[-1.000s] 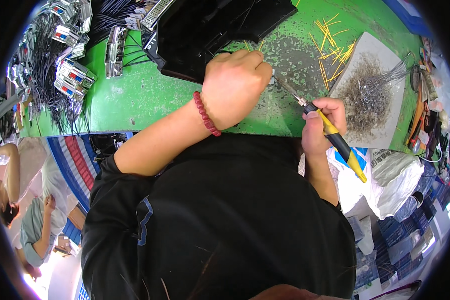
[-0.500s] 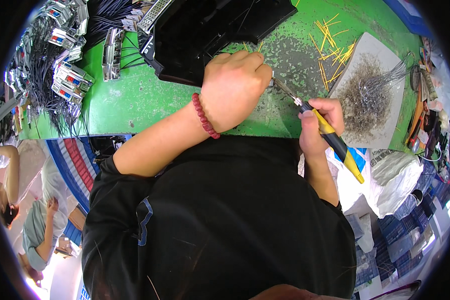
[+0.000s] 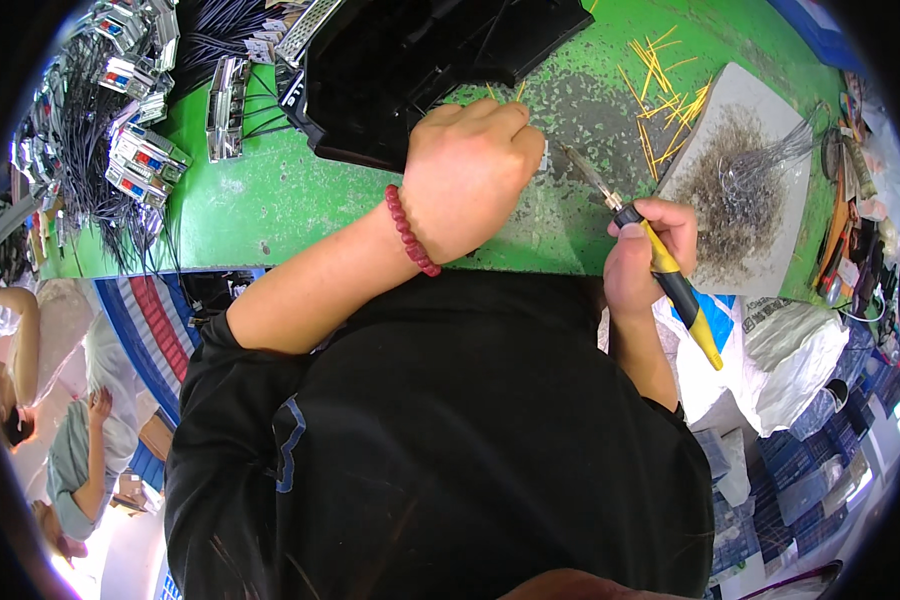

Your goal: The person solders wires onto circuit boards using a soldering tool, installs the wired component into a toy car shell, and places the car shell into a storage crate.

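Observation:
My right hand point(image 3: 647, 258) grips a yellow-and-black soldering iron point(image 3: 678, 290) like a pen, its metal tip slanting up toward the left. A small gap lies between that tip and my left hand point(image 3: 478, 175), which is closed with its back toward me. At the left fingertips shows a small pale piece point(image 3: 544, 157); the rest of it is hidden behind the knuckles. Right behind the left hand lies a large black plastic housing point(image 3: 390, 85) on the green worktable point(image 3: 300, 210).
Several metal connectors point(image 3: 140, 160) with black cables are heaped at the left. One longer metal part point(image 3: 227, 108) lies beside the housing. Thin yellow strips point(image 3: 655, 75) are scattered at the right. A grey board point(image 3: 710, 210) there carries dark debris and tangled thin wire point(image 3: 770, 165).
The soldering iron's tip has drawn back to the right, away from the small piece at my left fingertips. My right hand shifted slightly right; my left hand stayed put.

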The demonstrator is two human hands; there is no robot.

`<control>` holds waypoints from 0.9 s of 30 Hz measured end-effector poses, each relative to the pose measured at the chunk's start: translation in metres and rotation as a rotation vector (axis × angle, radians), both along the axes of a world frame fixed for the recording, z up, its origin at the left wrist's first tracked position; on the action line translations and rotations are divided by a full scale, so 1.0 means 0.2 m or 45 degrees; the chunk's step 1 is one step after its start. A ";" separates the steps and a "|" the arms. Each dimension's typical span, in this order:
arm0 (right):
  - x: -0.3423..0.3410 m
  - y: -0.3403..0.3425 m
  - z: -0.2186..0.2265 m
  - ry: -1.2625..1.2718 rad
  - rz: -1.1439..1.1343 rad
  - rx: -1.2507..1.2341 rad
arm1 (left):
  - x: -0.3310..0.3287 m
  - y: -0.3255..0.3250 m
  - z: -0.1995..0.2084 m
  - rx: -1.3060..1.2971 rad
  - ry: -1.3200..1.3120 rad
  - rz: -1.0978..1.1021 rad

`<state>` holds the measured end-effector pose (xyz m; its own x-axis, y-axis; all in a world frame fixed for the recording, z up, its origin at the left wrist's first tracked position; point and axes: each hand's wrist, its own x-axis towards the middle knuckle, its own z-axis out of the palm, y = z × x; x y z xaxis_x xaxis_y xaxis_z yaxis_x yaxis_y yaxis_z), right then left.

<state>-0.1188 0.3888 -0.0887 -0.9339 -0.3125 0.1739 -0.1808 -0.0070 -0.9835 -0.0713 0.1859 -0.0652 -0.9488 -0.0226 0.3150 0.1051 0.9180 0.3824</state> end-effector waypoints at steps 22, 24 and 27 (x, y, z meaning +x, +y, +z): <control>-0.19 -0.27 0.17 0.310 0.402 0.348 | -0.02 -0.09 0.13 0.173 0.175 -0.170; -0.23 -0.26 0.17 0.276 0.375 0.389 | -0.01 -0.07 0.11 0.112 0.129 -0.138; -0.24 -0.27 0.09 0.485 0.082 0.430 | -0.03 -0.04 0.06 0.015 0.122 -0.023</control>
